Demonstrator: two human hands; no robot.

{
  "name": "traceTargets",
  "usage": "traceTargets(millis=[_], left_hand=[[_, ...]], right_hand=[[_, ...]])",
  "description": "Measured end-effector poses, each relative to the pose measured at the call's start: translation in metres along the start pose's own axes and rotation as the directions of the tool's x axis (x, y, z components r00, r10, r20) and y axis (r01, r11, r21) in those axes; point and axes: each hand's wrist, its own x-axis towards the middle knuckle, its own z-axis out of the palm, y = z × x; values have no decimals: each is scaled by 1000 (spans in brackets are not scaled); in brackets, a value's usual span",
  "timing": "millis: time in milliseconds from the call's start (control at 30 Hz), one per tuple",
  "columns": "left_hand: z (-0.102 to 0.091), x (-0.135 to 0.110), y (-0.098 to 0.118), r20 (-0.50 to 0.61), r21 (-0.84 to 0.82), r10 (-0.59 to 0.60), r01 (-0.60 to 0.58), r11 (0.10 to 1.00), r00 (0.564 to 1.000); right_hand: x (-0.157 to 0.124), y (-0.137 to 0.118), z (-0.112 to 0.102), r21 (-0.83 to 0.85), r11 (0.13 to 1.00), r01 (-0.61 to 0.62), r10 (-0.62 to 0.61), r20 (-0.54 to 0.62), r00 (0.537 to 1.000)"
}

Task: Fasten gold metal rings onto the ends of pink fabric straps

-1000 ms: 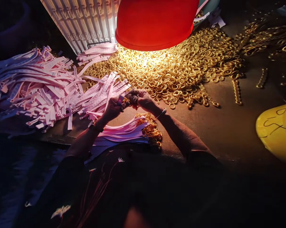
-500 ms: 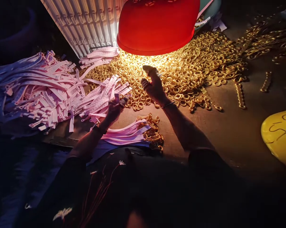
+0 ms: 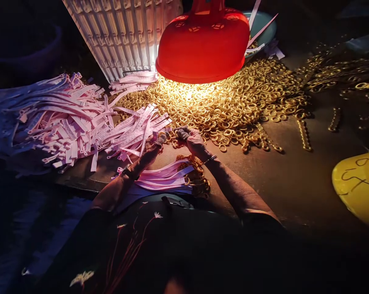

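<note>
My left hand (image 3: 152, 150), with finger covers on, is closed around the end of a pink strap (image 3: 154, 134), and a gold ring shows at its fingertips. Just to its right, my right hand (image 3: 195, 143) is pinched closed, its covered fingertips pointing at the left hand; what sits between them is too small to make out. Behind both hands spreads a large heap of gold rings (image 3: 230, 116). Below them lies a neat bundle of pink straps (image 3: 163, 176) with gold ring chains (image 3: 201, 179) at its right end.
A red lamp (image 3: 203, 49) hangs low over the rings. Loose pink straps (image 3: 71, 122) are piled at left. A ribbed pale panel (image 3: 123, 36) and a green bowl (image 3: 264, 28) stand behind. Short gold chains (image 3: 303, 134) lie to the right, near a yellow object (image 3: 358, 185) with writing.
My right hand has come back from the ring heap toward me and now meets the left hand, its fingers pinched. My left hand stays on the strap. The view has shifted slightly.
</note>
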Motion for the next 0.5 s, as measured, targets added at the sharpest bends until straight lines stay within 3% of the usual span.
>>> traceTargets(millis=[100,200,500], left_hand=[[-4,-1,5,30,16,-69,69,998,997],[-4,-2,6,63,14,-59,58,998,996],[9,-3,5,205,116,-50,26,993,977]], right_hand=[[-2,-3,-4,153,983,-98,92,47,995],[-9,-8,0,242,957,-161,139,104,985],[-13,-2,7,295,870,-396,337,232,912]])
